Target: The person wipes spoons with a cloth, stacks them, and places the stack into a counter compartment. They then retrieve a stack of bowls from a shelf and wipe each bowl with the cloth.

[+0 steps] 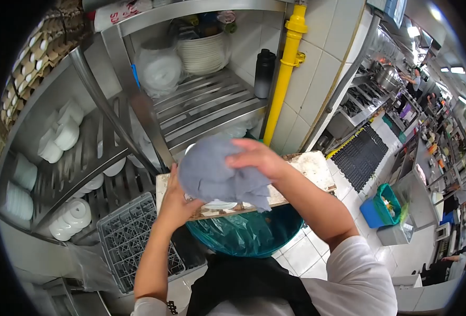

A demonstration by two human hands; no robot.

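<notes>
Cloth [212, 171] bunched in right hand [256, 158], left hand [174, 200] clasping covered dish [189, 148] at nine o'clock; slack hold could drop it toward six-o'clock bin [246, 234]!

Metal Shelves [206, 118] and White Tiles [320, 68]

Beside the slatted shelves, a yellow pipe [280, 89] runs along the tiles. To the right there is a long kitchen aisle [384, 132], with a black mat [360, 158] on the pale floor [308, 253], under bright ceiling lights [458, 70].
</notes>
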